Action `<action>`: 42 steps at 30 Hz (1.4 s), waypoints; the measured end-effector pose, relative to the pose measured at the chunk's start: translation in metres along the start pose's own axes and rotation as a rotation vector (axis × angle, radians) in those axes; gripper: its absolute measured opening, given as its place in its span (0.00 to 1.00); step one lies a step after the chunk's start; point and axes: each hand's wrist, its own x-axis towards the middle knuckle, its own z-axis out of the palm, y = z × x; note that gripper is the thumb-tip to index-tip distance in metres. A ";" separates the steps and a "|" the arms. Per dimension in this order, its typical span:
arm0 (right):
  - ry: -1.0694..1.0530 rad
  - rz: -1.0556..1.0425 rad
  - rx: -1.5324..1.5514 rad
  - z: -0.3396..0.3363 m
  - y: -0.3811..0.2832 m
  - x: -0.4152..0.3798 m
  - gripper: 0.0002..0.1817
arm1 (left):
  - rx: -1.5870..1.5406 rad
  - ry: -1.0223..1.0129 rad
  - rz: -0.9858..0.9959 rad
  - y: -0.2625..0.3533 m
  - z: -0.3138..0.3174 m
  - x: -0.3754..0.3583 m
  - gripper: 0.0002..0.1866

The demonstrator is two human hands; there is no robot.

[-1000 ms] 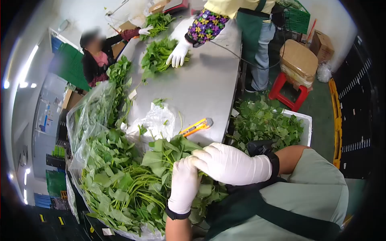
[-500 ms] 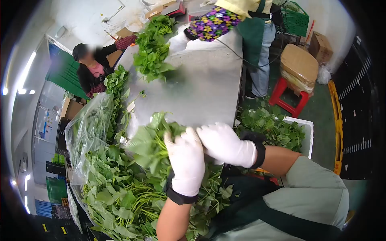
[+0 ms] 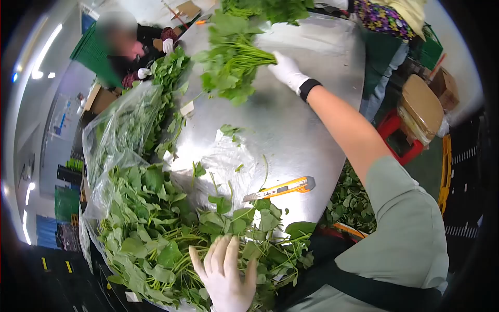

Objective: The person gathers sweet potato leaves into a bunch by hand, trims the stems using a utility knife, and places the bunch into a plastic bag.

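My right hand [image 3: 288, 73], in a white glove, is stretched far across the metal table with its fingers closed round the stem ends of a bunch of leafy greens [image 3: 228, 70]. The bunch lies sideways, leaves to the left. My left hand [image 3: 226, 275], also gloved, rests palm down with fingers spread on a large pile of loose leafy greens [image 3: 140, 244] at the near edge. An orange utility knife [image 3: 283, 189], its blade pointing left, lies on the table between my hands.
Clear plastic sheeting [image 3: 117, 130] covers greens along the left edge. More bunches [image 3: 283, 9] lie at the far end. One co-worker [image 3: 135, 54] is at the far left, another in a flowered sleeve [image 3: 382, 18] at the far right. A red stool [image 3: 397, 138] stands right.
My right hand has carried the bunch forward to the far part of the table. My left hand has let go of it and dropped back onto the pile. The knife has come into view.
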 end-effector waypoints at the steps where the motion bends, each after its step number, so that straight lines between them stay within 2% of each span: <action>1: 0.003 0.027 -0.156 0.020 0.038 0.012 0.18 | -0.050 -0.017 -0.085 -0.003 -0.001 -0.017 0.37; 3: -0.171 0.119 -0.610 0.015 0.053 0.005 0.21 | -0.038 -0.018 -0.214 -0.007 -0.003 -0.048 0.34; 6: -0.142 0.160 -0.646 0.006 0.059 0.003 0.25 | -0.032 0.072 -0.349 -0.002 -0.009 -0.085 0.25; 8: -0.136 0.244 -0.584 -0.004 0.051 -0.003 0.32 | -0.001 0.123 -0.377 -0.001 -0.006 -0.110 0.24; 9: -0.144 0.235 -0.582 -0.008 0.053 -0.007 0.32 | 0.031 0.174 -0.405 0.002 -0.007 -0.118 0.23; 11: 0.002 0.138 -0.568 -0.016 0.055 -0.023 0.33 | 0.040 0.203 -0.462 0.015 -0.006 -0.130 0.22; 13: 0.066 -0.035 -0.438 -0.020 0.042 -0.052 0.29 | -0.034 0.315 -0.549 0.027 -0.005 -0.142 0.10; 15: -0.012 -0.183 -0.179 -0.023 0.013 -0.098 0.20 | -0.074 0.221 -0.507 0.020 0.011 -0.174 0.28; 16: -0.087 -0.248 -0.046 -0.021 -0.005 -0.125 0.12 | -0.077 0.268 -0.522 0.025 0.012 -0.171 0.24; 21: -0.491 -0.409 0.271 -0.013 -0.111 -0.265 0.07 | -0.146 0.248 -0.463 0.024 0.029 -0.196 0.23; 22: -0.498 -0.593 0.267 0.002 -0.124 -0.285 0.08 | -0.143 0.243 -0.455 0.025 0.032 -0.200 0.22; 23: -0.658 -0.496 0.356 0.002 -0.149 -0.305 0.11 | -0.139 0.242 -0.446 0.026 0.035 -0.203 0.22; 25: -0.725 -0.610 0.232 0.023 -0.176 -0.334 0.16 | -0.174 0.279 -0.440 0.028 0.041 -0.212 0.22; 27: -0.687 -0.709 0.210 0.046 -0.199 -0.358 0.17 | -0.182 0.296 -0.432 0.030 0.045 -0.221 0.21; 30: -0.609 -0.653 0.198 0.078 -0.217 -0.380 0.16 | -0.212 0.355 -0.452 0.033 0.049 -0.236 0.21; 32: -0.770 -0.487 0.037 0.090 -0.226 -0.385 0.14 | -0.212 0.382 -0.465 0.033 0.048 -0.246 0.20; 33: -0.770 -0.504 0.036 0.091 -0.230 -0.386 0.14 | -0.210 0.402 -0.470 0.032 0.048 -0.251 0.20; 35: -0.811 -0.470 0.199 0.085 -0.236 -0.384 0.13 | -0.206 0.439 -0.484 0.030 0.048 -0.261 0.20; 37: -0.758 -0.472 0.322 0.073 -0.243 -0.385 0.08 | -0.200 0.457 -0.502 0.025 0.049 -0.271 0.20; 39: -0.691 -0.491 0.569 0.041 -0.262 -0.390 0.08 | -0.228 0.485 -0.496 0.020 0.047 -0.275 0.19; 41: -0.675 -0.558 0.577 0.021 -0.273 -0.396 0.08 | -0.265 0.503 -0.497 0.018 0.047 -0.275 0.18; 42: -0.655 -0.613 0.595 0.014 -0.274 -0.401 0.09 | -0.389 0.535 -0.516 0.017 0.046 -0.271 0.16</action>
